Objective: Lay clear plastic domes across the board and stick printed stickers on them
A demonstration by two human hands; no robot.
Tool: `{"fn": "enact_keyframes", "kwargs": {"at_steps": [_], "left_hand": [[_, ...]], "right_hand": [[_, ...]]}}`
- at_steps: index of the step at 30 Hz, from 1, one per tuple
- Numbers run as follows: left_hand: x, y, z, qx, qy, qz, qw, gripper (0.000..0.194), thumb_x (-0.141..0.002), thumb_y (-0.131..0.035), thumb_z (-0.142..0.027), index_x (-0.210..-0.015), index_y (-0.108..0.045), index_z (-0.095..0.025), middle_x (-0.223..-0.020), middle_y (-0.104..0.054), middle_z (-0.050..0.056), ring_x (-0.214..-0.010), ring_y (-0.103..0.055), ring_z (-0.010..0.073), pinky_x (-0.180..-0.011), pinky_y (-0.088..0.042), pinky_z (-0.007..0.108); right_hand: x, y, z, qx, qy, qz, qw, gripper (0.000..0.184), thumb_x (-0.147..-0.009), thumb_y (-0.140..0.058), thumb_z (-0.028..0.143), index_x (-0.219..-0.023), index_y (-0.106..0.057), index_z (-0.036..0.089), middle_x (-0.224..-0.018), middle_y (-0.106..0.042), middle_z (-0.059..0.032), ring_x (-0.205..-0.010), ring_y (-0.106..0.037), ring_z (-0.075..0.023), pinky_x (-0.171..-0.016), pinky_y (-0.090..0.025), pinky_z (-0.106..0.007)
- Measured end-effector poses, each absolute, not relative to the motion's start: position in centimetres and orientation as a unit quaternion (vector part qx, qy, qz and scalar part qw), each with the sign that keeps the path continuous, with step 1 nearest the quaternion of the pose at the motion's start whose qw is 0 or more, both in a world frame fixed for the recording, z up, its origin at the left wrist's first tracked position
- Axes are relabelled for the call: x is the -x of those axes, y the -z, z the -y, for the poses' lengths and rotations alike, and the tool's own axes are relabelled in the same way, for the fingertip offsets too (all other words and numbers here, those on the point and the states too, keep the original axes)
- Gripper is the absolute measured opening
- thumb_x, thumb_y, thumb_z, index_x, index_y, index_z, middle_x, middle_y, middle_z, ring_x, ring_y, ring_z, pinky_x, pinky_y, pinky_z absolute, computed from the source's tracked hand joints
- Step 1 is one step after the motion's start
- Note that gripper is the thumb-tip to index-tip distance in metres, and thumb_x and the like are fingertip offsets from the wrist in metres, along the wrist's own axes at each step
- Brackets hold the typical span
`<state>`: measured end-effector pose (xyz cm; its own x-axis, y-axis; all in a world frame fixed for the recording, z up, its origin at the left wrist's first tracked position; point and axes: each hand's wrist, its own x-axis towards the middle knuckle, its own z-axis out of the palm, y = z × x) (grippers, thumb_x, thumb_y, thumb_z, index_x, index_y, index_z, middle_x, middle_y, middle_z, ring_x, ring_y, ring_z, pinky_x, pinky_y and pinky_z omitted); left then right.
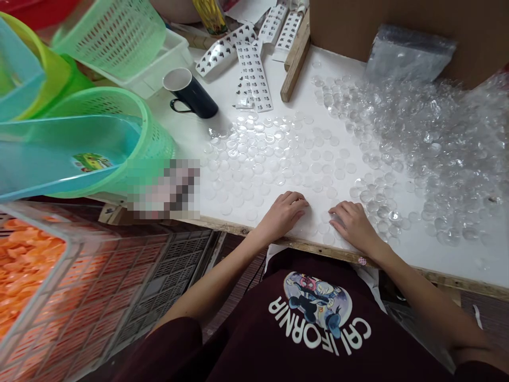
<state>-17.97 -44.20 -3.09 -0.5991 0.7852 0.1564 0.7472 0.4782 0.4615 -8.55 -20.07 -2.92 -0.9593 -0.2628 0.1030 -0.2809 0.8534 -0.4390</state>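
Near the front edge of a white tabletop, my left hand rests with its fingers bent and its thumb apart, over the loose discs. Nothing can be made out between its fingers. To its right, my right hand points its fingertips leftward. A small see-through disc seems to sit between its thumb and fingers, though partly hidden. Flat clear round discs spread in a loose single layer ahead of and left of my hands. A large heap of shiny clear discs lies on the right side.
A dark mug lies on its side at the back left. Printed sticker strips and a wooden bar are behind the discs. Green baskets crowd the left edge. Below stands a crate beside orange pieces. A plastic bag leans on cardboard.
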Motion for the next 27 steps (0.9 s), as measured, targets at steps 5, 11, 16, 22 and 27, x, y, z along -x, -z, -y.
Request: {"fn": "enact_keyframes", "kwargs": {"at_steps": [5, 11, 16, 22, 27], "left_hand": [[18.5, 3.2, 46.0, -0.427, -0.225, -0.876, 0.023, 0.019, -0.097, -0.053, -0.014, -0.113, -0.063, -0.018, -0.112, -0.065, 0.011, -0.105, -0.059, 0.0266, -0.088, -0.053, 0.042], [18.5, 2.4, 48.8, -0.381, -0.277, -0.880, -0.061, 0.027, -0.099, -0.057, -0.024, -0.126, -0.059, -0.022, -0.128, -0.061, 0.011, -0.118, -0.057, 0.0270, -0.096, -0.054, 0.045], [18.2, 1.9, 51.9, -0.225, -0.307, -0.908, -0.176, 0.027, -0.099, -0.058, -0.024, -0.126, -0.060, -0.023, -0.128, -0.060, 0.011, -0.122, -0.056, 0.0271, -0.103, -0.050, 0.047], [17.7, 2.6, 53.3, -0.150, -0.322, -0.910, -0.213, 0.022, -0.099, -0.054, -0.026, -0.119, -0.063, -0.021, -0.125, -0.061, 0.013, -0.120, -0.057, 0.0266, -0.104, -0.049, 0.046], [17.7, 2.9, 53.1, -0.117, -0.348, -0.899, -0.239, 0.019, -0.099, -0.054, -0.026, -0.113, -0.065, -0.020, -0.120, -0.064, 0.012, -0.117, -0.059, 0.0256, -0.102, -0.049, 0.045]], "right_hand": [[9.5, 2.8, 21.9, -0.177, -0.240, 0.954, 0.002, 0.017, -0.098, -0.055, 0.023, -0.110, -0.066, 0.016, -0.104, -0.068, -0.0110, -0.098, -0.061, -0.0256, -0.084, -0.043, -0.039], [8.4, 2.9, 21.3, -0.230, -0.218, 0.948, 0.025, 0.042, -0.101, -0.052, 0.037, -0.135, -0.058, 0.013, -0.135, -0.061, -0.0186, -0.126, -0.056, -0.0305, -0.101, -0.046, -0.046], [8.8, 4.2, 21.3, -0.324, -0.168, 0.931, -0.028, 0.072, -0.102, -0.045, 0.051, -0.161, -0.024, 0.017, -0.164, -0.034, -0.0135, -0.153, -0.027, -0.0288, -0.121, -0.030, -0.051], [10.7, 5.7, 23.8, -0.360, -0.173, 0.915, -0.051, 0.074, -0.102, -0.039, 0.056, -0.162, -0.021, 0.017, -0.166, -0.027, -0.0135, -0.156, -0.020, -0.0268, -0.126, -0.021, -0.053], [12.2, 5.3, 26.5, -0.352, -0.188, 0.915, -0.064, 0.070, -0.101, -0.044, 0.055, -0.160, -0.028, 0.018, -0.166, -0.027, -0.0142, -0.155, -0.021, -0.0284, -0.125, -0.022, -0.057]]}}
